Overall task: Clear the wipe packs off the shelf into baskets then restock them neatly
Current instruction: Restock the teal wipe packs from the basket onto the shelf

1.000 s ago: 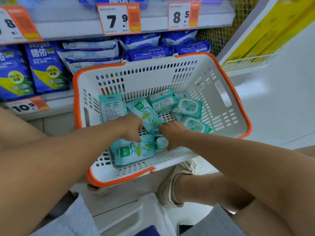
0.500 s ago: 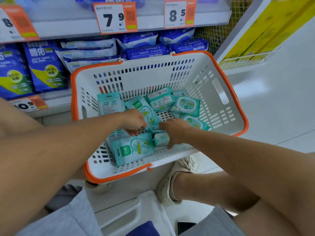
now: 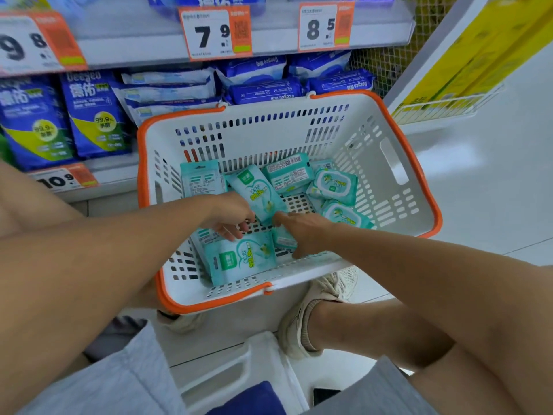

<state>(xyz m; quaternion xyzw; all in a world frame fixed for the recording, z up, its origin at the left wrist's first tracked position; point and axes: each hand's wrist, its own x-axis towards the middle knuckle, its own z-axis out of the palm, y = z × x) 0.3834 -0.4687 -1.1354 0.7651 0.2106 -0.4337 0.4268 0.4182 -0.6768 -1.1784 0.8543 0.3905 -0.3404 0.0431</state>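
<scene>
Since half a second ago my left hand point(image 3: 230, 218) has drawn back toward the near wall of the white slotted plastic basket with the orange rim point(image 3: 398, 211); its fingers now hang curled over the mesh floor, and I cannot tell that they grip anything. My right hand point(image 3: 302, 232) has stayed in the middle of the basket, index finger extended toward the centre; its remaining fingers curl down beside a small teal wipe pack point(image 3: 282, 239), but whether they pinch it is hidden.

The teal wipe pack printed with green lettering point(image 3: 258, 193) lies just beyond both hands, long axis running diagonally from the far left to the near right, its near end between my fingertips. A second pack of the same print point(image 3: 242, 260) lies flat against the near wall, long axis left to right, slightly tilted. Two white-lidded teal packs point(image 3: 336, 185) sit at the right. Another point(image 3: 288, 172) shows its barcode label, upward at the far wall.

Dark blue wipe bags point(image 3: 95, 115) stand on the grey store shelf point(image 3: 119, 187) behind.
</scene>
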